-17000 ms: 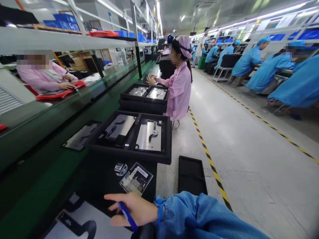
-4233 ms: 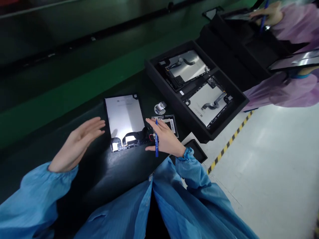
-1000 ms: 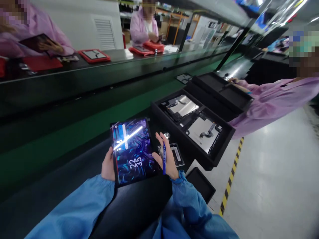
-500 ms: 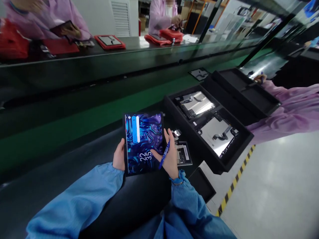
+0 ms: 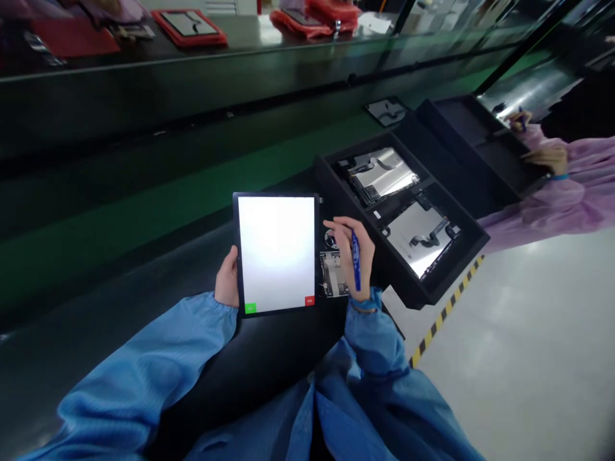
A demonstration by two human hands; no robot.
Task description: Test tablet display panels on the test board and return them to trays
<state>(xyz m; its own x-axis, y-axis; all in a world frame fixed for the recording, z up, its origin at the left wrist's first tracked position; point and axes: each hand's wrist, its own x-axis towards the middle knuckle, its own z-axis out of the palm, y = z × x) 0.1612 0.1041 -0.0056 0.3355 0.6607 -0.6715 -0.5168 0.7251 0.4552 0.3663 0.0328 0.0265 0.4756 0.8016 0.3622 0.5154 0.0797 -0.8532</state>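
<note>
Black tray (image 5: 454, 272) just past my R hand, 2 compartments, one display panel w/ ribbon cable in each ( (image 5: 382, 174), (image 5: 418, 230)). Tablet (image 5: 276, 253) gripped at its L edge by my L hand (image 5: 227, 279), portrait, long axis pointing away from me, screen lit white. R hand (image 5: 358, 256) closed on blue pen (image 5: 355, 262), just R of tablet, over small printed card (image 5: 332, 274).

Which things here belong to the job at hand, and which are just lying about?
In the job: black-framed tablet with white screen, held by left hand; slim blue pen, held in right hand.

Just lying about: silver tablet panels in black tray; red mats across the line; yellow-and-black floor tape.
</note>
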